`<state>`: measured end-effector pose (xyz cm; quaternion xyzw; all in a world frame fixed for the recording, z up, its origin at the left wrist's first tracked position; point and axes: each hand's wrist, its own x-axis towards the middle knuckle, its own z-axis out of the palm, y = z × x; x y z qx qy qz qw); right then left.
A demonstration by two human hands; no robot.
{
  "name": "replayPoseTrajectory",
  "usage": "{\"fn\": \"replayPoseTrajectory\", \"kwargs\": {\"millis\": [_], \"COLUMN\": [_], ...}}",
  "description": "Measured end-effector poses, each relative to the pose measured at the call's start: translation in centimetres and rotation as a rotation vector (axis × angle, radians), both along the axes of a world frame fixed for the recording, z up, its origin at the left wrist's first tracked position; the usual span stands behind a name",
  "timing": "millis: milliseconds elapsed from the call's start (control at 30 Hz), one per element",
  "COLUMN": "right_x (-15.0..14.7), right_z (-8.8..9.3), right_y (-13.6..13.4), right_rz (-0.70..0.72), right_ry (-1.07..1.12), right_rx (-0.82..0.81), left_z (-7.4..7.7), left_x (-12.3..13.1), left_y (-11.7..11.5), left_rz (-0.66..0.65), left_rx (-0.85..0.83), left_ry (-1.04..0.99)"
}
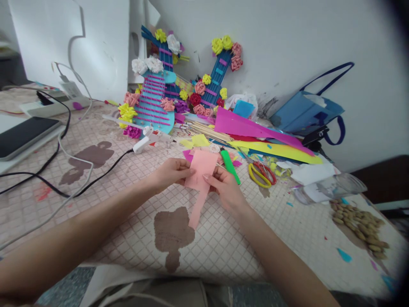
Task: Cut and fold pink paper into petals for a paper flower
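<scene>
Both hands pinch the pink paper (200, 169) just above the counter (255, 238). The left hand (171, 172) closes its grip on the sheet's left edge and the right hand (225, 187) on its lower right. A narrow strip hangs below the grip, and a hard pull apart could tear it at its thin neck. Just beyond the right grip lies a green tool (230, 167), with scissors (260, 174) further right. Beyond the left grip, a sweeping forearm could snag the glue gun (150, 138) by its cord.
</scene>
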<state>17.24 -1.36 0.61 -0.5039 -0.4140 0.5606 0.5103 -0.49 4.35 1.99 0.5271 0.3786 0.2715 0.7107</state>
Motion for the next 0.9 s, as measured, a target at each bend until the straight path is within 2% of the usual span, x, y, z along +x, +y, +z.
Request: {"fn": "replayPoseTrajectory", "kwargs": {"millis": [500,567,767,833,900], "right_x": [0.4,0.8,1.8,1.8,1.7], "right_z": [-0.4,-0.3,0.1,0.0,0.0], "right_y": [0.3,0.4,0.2,0.1,0.0], "right_rz": [0.01,0.083,0.463,0.521,0.519], "right_ry": [-0.074,-0.096,-0.221,-0.224,-0.242], "right_rx": [0.068,0.075,0.041,0.046,0.053], "left_z": [-0.3,-0.2,0.6,0.5,0.3], "left_x": [0.0,0.0,-0.3,-0.3,-0.3], "left_y": [0.0,0.1,0.5,0.6,0.7], "left_rz": [-0.05,-0.076,-0.083,-0.098,-0.098], "left_rx": [0.027,0.048,0.223,0.207,0.166], "left_ry": [-0.014,-0.033,0.027,0.042,0.045]}}
